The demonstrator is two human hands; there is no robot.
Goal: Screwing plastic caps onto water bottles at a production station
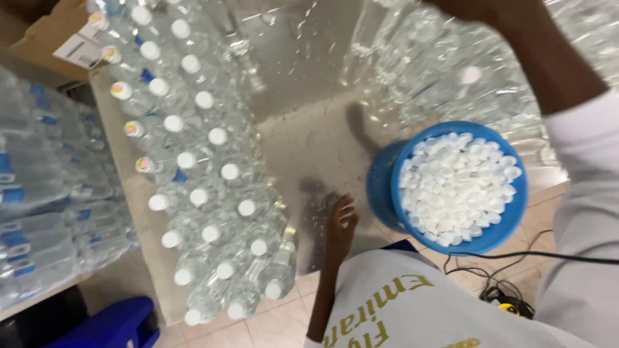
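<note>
On the wet metal worktop (309, 138), one blue bucket (380, 187) of white caps (454, 187) sits just right of the left hand (340, 222), released, fingers spread; white-capped bottles (206, 174) stand left.

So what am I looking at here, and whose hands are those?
This picture comes from a small camera worn on a person's head, so you look down just as they do. No machine here, only a person working with bare hands.

The left hand rests flat on a wet metal table, its fingers spread and holding nothing. The right arm reaches up past the top edge, so that hand is out of sight.

Beside the left hand stands a blue tub heaped with white bottle caps. On the other side are rows of clear plastic bottles, already capped in white. More bottles, bundled in clear wrap, sit behind the tub, and wrapped packs are stacked at the far left.
</note>
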